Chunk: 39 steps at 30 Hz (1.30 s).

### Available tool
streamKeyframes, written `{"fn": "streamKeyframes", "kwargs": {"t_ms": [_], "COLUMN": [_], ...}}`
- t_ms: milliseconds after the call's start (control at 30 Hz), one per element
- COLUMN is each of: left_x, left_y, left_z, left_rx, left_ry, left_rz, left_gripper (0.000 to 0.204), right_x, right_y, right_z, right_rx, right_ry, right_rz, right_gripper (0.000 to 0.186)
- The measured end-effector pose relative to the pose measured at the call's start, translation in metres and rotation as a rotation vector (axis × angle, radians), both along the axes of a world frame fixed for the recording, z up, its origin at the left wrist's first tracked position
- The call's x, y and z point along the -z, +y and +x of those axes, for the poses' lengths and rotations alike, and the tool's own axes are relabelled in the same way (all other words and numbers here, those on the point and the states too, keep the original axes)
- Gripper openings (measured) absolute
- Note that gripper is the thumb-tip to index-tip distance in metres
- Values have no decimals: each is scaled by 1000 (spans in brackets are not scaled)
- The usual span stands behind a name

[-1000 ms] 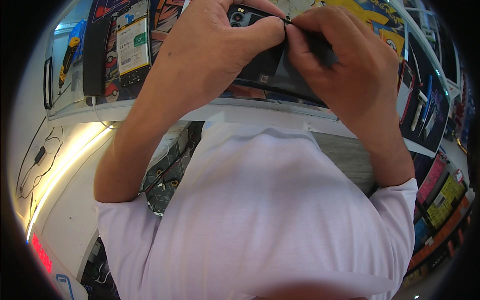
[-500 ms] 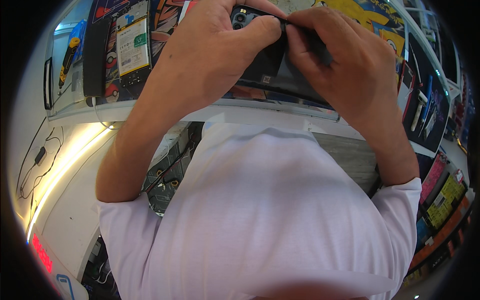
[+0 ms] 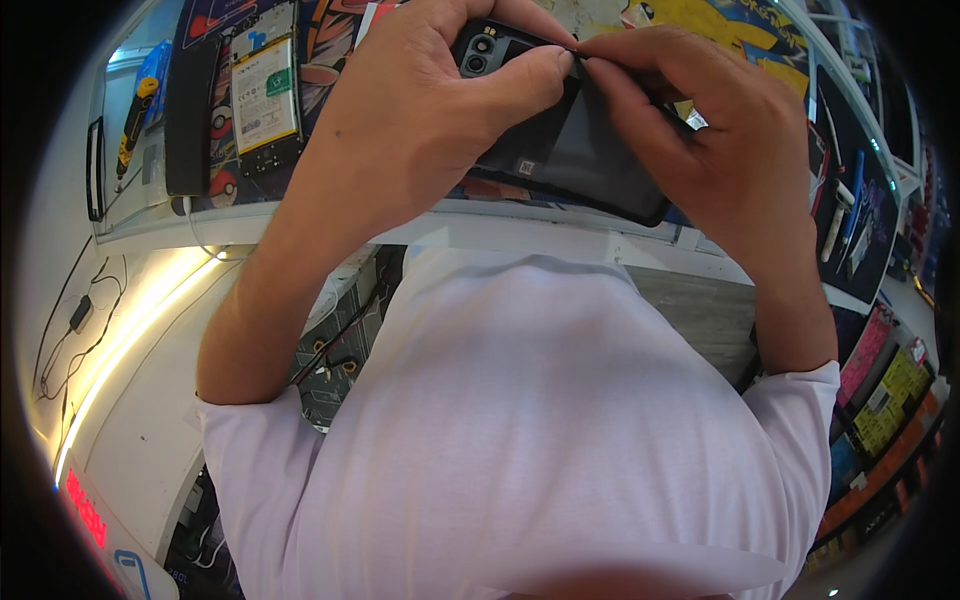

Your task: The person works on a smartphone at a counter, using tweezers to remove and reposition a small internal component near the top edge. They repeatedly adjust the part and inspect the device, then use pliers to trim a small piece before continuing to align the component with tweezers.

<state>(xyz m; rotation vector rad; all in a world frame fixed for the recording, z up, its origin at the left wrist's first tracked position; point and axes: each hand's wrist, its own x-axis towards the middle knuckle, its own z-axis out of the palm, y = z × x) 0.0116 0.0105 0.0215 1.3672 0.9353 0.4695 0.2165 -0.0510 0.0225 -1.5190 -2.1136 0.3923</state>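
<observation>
both hands are up over the work mat, wrapped around a black phone held back side up, just above the near edge of the counter and right in front of the person's chest. the left hand has it clamped from the left end, thumb lying across the back just under the camera bump, the other fingers tucked behind where you can't see them. the right hand is closed on the right side of the phone, with its thumb and forefinger pinched together at the top edge, tip to tip with the left thumb. can't really tell if there's a tiny tool or pick in that pinch, it's too small. off to the left on the colourful cartoon mat there's an opened phone lying with its battery showing, a dark back cover just beside it, and a yellow-handled screwdriver further left. the person's white shirt fills the whole bottom of the view, and a glowing light strip runs along the white ledge at lower left.
</observation>
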Motion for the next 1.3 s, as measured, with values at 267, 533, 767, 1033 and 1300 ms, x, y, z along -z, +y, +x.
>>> {"fn": "streamKeyframes", "kwargs": {"t_ms": [267, 533, 767, 1033, 1300], "left_x": [6, 0, 7, 11, 1], "left_y": [-5, -3, -6, -6, -3], "left_z": [1, 3, -1, -7, 0], "left_rx": [-35, -50, 30, -6, -104], "left_ry": [-56, -53, -88, -210, -94], "left_rz": [-164, -415, -285, -407, -335], "left_gripper": [27, 24, 23, 22, 20], "right_x": [-7, -22, -21, -23, -6], "right_y": [-9, -2, 2, 9, 7], "right_z": [-2, -6, 1, 5, 8], "right_rx": [143, 113, 82, 70, -153], "right_ry": [148, 230, 243, 360, -14], "right_rz": [-228, -299, -375, -450, 239], "right_gripper": [18, 9, 10, 10, 21]}}
